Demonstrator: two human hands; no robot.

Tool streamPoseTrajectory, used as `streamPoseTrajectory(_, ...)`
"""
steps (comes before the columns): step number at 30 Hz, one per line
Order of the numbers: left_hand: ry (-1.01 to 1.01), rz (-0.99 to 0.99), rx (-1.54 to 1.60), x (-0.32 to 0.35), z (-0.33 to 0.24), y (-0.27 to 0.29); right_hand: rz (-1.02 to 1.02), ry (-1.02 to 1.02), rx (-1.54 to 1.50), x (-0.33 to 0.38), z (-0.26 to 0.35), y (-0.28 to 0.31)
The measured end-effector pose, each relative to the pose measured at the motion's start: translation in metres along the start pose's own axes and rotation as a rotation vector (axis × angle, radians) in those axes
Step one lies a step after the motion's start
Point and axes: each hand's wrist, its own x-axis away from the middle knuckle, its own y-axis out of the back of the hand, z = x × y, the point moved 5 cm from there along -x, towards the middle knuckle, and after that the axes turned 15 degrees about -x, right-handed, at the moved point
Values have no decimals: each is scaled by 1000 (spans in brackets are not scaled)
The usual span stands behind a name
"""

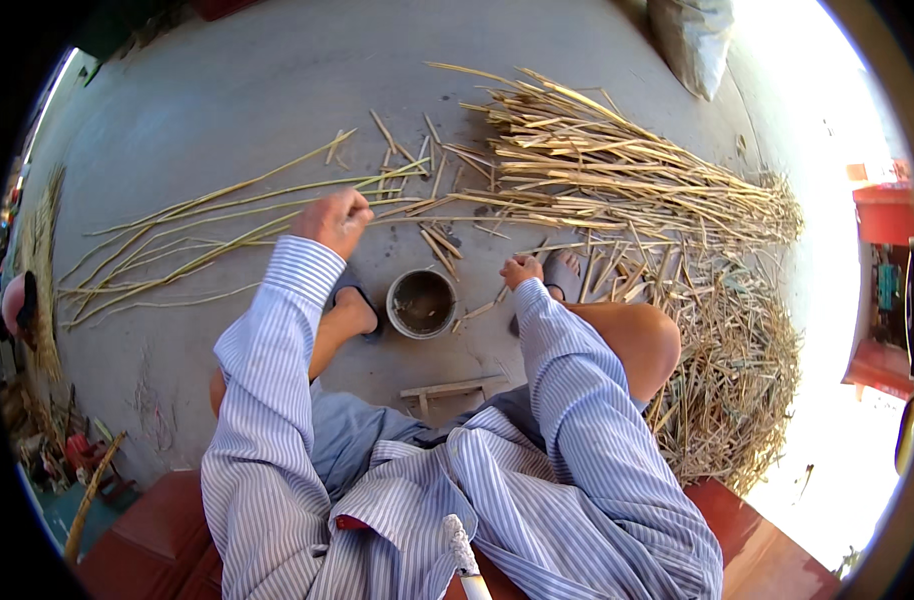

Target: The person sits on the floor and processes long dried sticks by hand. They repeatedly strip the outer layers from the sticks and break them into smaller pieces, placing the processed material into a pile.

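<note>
Fingers curled in, my left hand (339, 218) is above the near ends of several long, thin greenish-yellow stalks (207, 207). Whether a stalk is in its grip is hidden by the hand. My right hand (522, 270) is also closed, beside my right foot and in front of my bent knee; anything in it is too small to make out. Between my feet stands a round metal pot (422, 303) with murky brown liquid. Short cut stalk pieces (440, 248) lie scattered on the floor just beyond the pot.
A big bundle of dry stalks (617, 165) lies at the far right, above a heap of straw scraps (727, 370). A small wooden stand (455, 387) is close to me. A pale sack (692, 45) stands at the back. A cigarette (462, 555) juts in at the bottom.
</note>
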Motion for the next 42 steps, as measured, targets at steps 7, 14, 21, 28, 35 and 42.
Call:
streamPoseTrajectory(7,88,505,-73,46,-3,-251,-70,-166,-392,3,-15,7)
streamPoseTrajectory(14,-267,570,-563,78,-27,-328,-217,-98,-546,-58,-31,56)
streamPoseTrajectory(21,-282,605,-676,80,-10,-356,-262,164,178,-98,-43,61)
streamPoseTrajectory(28,-442,677,-524,80,-34,-354,-184,-111,257,-103,-31,52)
streamPoseTrajectory(35,-284,602,-433,34,-74,-289,-476,-27,-107,-75,-12,66)
streamPoseTrajectory(42,-361,-91,-141,-52,-141,-155,-461,89,-1011,-41,97,60)
